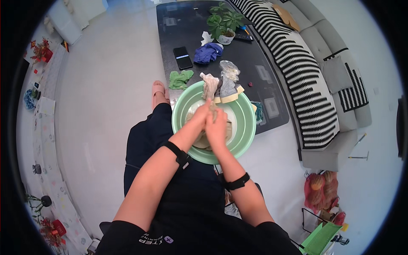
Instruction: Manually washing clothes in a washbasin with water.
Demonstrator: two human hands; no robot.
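A light green basin holds a white inner area and a bunched beige cloth. Over it my left hand is closed on part of the beige cloth, and my right hand grips it close beside. A twist of the cloth shows between the two hands; much of the rest is hidden under them. Just beyond my fingers, a pinkish-beige cloth hangs over the far rim. Beside it, a grey cloth with a pale yellow edge also lies across the rim.
The dark table bears a phone, a green cloth, a blue-purple cloth, crumpled clear plastic and a potted plant. To the right stands a grey sofa; red net bags rest on the floor.
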